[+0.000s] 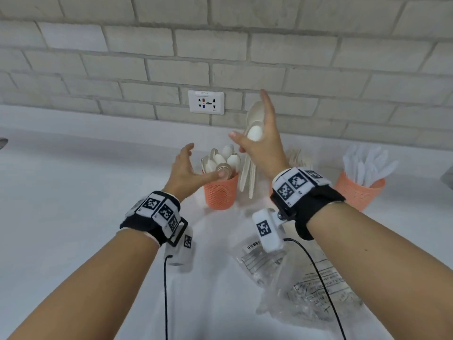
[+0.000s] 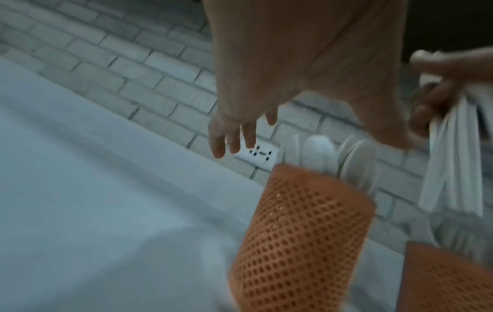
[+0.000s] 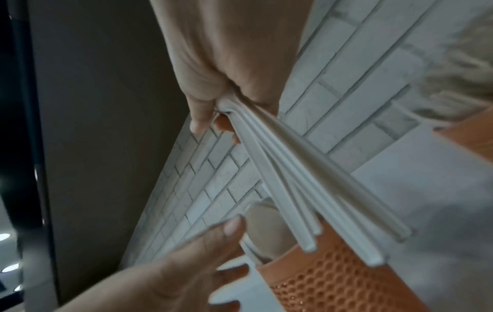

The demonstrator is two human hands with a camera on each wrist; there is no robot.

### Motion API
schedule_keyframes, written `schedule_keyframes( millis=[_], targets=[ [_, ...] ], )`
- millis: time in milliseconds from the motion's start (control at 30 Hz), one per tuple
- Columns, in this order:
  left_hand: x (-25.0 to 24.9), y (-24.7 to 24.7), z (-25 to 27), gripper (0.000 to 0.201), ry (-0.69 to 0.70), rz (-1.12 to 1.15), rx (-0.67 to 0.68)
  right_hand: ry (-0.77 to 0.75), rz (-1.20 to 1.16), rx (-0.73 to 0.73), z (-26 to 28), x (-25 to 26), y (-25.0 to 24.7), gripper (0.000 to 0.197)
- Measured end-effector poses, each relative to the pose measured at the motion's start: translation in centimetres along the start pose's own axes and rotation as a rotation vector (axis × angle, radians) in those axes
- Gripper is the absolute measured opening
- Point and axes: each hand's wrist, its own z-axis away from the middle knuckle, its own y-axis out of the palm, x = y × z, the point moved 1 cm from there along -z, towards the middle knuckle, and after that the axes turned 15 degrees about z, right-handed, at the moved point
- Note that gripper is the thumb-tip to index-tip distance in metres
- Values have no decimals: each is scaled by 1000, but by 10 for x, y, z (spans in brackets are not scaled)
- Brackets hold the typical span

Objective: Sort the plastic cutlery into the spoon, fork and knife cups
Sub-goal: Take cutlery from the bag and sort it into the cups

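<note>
My right hand (image 1: pixel 253 128) grips a bundle of several white plastic spoons (image 1: pixel 248 173) by their necks, held upright above the counter just right of the orange mesh spoon cup (image 1: pixel 220 195). Their handles (image 3: pixel 306 190) hang down beside the cup's rim (image 3: pixel 333 280). The cup holds several spoons (image 2: pixel 320 152) with bowls up. My left hand (image 1: pixel 199 163) is spread wide at the cup's left side, and its thumb touches one spoon bowl (image 1: pixel 223 171). Forks (image 1: pixel 297 155) show behind my right wrist. The knife cup (image 1: pixel 360 192) stands far right.
Crumpled clear plastic bags (image 1: pixel 301 278) lie on the white counter (image 1: pixel 73 192) in front of the cups, under my right forearm. A brick wall with a power socket (image 1: pixel 206 102) runs close behind the cups. Cables hang from both wrist cameras.
</note>
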Motion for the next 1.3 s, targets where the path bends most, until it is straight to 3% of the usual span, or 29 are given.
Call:
schedule_keyframes(
  millis=[67,167,433,567,633,767,1000,1100,1200,1300],
  targets=[
    [12,3,-10,126,-111,39,114,15,-27,-14,-5,2,14,86],
    [24,11,-21,112,-152,105,189,13,-74,-131,-17,2,28,81],
    [32,25,-30,88,-52,253,174,96,-235,-293,-46,-13,45,55],
    [38,27,-31,90,-41,261,174,161,-259,-373,-47,-21,48,49],
    [43,25,-33,91,-46,252,188,158,-244,-325,-44,-22,49,44],
    [49,24,-38,97,-23,232,230,192,-208,-65,-39,-29,47,33],
    [48,26,-37,93,1,256,231,186,-161,313,-27,-42,23,40],
    [49,26,-36,100,-1,250,234,142,-5,395,-20,-41,21,41],
    [49,23,-35,108,-11,237,241,108,115,457,-16,-40,18,57],
    [49,22,-33,110,-7,234,237,45,235,399,-13,-42,16,53]
  ],
)
